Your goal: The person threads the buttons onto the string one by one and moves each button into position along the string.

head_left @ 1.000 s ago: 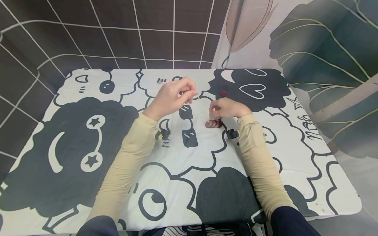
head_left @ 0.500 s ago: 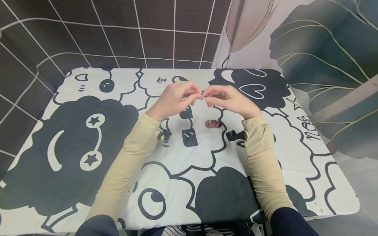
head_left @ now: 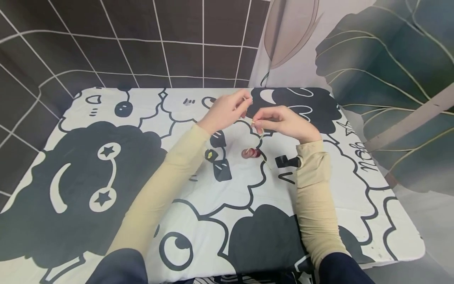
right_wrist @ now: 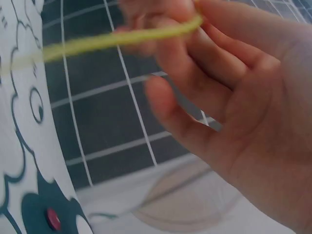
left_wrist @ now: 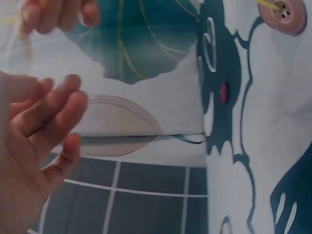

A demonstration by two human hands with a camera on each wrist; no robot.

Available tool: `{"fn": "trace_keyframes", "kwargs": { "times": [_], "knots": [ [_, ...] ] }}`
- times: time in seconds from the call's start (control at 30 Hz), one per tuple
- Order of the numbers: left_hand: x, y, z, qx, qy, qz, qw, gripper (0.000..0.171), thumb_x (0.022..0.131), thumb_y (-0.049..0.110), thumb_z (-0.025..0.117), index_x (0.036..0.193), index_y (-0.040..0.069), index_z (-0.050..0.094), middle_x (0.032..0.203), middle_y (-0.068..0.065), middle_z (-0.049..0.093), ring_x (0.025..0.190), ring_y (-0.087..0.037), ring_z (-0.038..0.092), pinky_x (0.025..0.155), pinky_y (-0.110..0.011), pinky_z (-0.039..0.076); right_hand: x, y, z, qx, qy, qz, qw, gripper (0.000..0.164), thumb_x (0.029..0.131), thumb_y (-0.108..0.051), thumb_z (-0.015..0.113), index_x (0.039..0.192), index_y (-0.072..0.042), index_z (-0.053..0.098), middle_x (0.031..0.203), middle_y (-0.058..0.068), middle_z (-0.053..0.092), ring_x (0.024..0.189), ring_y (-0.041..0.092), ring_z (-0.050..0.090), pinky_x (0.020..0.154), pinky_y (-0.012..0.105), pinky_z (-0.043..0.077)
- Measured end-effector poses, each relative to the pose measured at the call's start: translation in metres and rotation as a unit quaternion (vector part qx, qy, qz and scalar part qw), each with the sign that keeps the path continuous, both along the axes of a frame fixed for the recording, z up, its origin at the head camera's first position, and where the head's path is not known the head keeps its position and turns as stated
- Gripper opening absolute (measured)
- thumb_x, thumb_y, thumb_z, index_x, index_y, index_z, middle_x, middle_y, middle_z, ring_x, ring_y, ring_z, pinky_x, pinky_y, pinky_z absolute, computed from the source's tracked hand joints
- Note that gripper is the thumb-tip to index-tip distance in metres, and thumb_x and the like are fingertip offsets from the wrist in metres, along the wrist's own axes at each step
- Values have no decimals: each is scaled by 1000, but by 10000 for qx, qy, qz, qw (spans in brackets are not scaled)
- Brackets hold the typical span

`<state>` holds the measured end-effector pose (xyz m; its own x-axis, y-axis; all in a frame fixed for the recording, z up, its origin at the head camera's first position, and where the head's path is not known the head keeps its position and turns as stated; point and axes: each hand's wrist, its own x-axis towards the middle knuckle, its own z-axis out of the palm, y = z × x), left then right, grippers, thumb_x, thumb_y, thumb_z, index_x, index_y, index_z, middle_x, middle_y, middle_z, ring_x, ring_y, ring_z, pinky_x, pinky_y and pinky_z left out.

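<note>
Above the middle of the table my left hand [head_left: 228, 108] brings thumb and index together, a pale strand showing between them in the head view. Just right of it and lower, my right hand [head_left: 283, 123] pinches a yellow string [right_wrist: 122, 38] between thumb and index. From the right hand the string hangs toward a small row of buttons [head_left: 251, 153] lying on the cloth. The left wrist view shows one pink button [left_wrist: 283, 14] with several holes and the yellow string passing through it. The left thumb is mostly hidden in the left wrist view.
A separate dark red button [left_wrist: 224, 92] lies on the cloth toward the back, hidden in the head view. A black-and-white cartoon tablecloth [head_left: 209, 189] covers the table. A dark gridded curtain [head_left: 142, 51] hangs behind, with a leaf-patterned curtain [head_left: 372, 71] on the right.
The right hand has lifted from the buttons, met the left hand's fingertips, then drawn slightly apart and lower. The left hand has moved right and up.
</note>
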<state>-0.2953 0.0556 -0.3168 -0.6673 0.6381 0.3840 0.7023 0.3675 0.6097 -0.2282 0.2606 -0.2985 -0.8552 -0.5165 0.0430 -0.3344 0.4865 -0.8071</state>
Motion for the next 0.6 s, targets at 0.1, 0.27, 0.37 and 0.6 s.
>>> {"fn": "trace_keyframes", "kwargs": {
  "times": [0.1,0.27,0.37,0.6],
  "knots": [
    [-16,23,-7,-622,-104,-146,9979,20,101,27,48,107,13,61,83,0,68,72,-13,61,67,-26,46,2,12,3,282,-4,426,9987,12,97,-12,56,98,-5,65,80,4,66,78,15,62,77,23,48],
    [-37,63,-28,-1557,-241,-341,9869,20,98,23,55,112,12,63,103,-2,71,93,-14,64,84,-29,50,6,33,2,507,-205,815,9952,11,97,-7,55,99,-4,66,84,10,69,82,15,65,80,24,49],
    [-46,81,-39,-2091,-504,-347,9760,29,95,21,59,122,11,60,114,-5,67,104,-17,62,92,-32,49,8,39,3,503,-293,864,9946,11,96,-6,55,99,-5,66,85,8,70,83,15,65,79,25,50],
    [-55,106,-60,-2969,-562,-52,9532,50,91,21,63,140,15,51,147,-7,48,135,-26,46,113,-46,36,8,42,5,584,-342,903,9936,10,96,-8,56,97,-7,66,85,14,68,83,17,64,78,25,50]
  ]
}}
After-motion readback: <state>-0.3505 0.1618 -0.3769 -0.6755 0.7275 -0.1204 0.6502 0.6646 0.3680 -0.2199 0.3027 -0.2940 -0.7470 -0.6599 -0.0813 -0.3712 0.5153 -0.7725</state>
